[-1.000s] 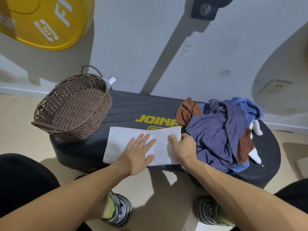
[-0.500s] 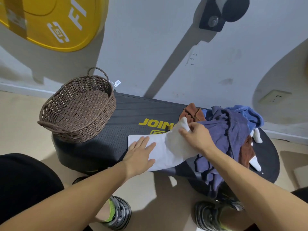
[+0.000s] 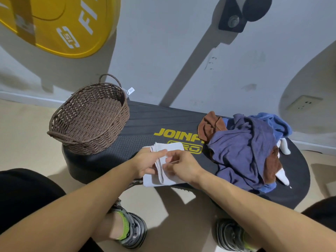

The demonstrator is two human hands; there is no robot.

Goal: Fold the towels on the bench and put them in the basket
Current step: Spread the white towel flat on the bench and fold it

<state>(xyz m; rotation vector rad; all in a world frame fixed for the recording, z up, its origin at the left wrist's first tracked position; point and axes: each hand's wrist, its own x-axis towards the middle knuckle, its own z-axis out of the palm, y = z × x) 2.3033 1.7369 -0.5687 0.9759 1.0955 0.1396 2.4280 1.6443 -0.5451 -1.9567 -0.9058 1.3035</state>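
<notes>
A white towel (image 3: 171, 148), folded over on itself, lies at the front edge of the black bench (image 3: 156, 120). My left hand (image 3: 147, 161) pinches its folded edges from the left. My right hand (image 3: 183, 165) grips the same edges from the right, fingers touching the left hand's. A heap of unfolded towels (image 3: 243, 151), purple on top with brown, blue and white ones under it, sits on the bench's right half. The brown woven basket (image 3: 87, 135) stands empty on the bench's left end.
A grey wall rises just behind the bench, with a yellow weight plate (image 3: 54, 24) at upper left and a wall socket (image 3: 303, 104) at right. My knees and shoes (image 3: 132, 231) are close below the bench's front edge.
My right hand carried the towel's right end over to the left, folding it in half. Both hands now meet at the folded edges; earlier the left lay flat on the spread towel.
</notes>
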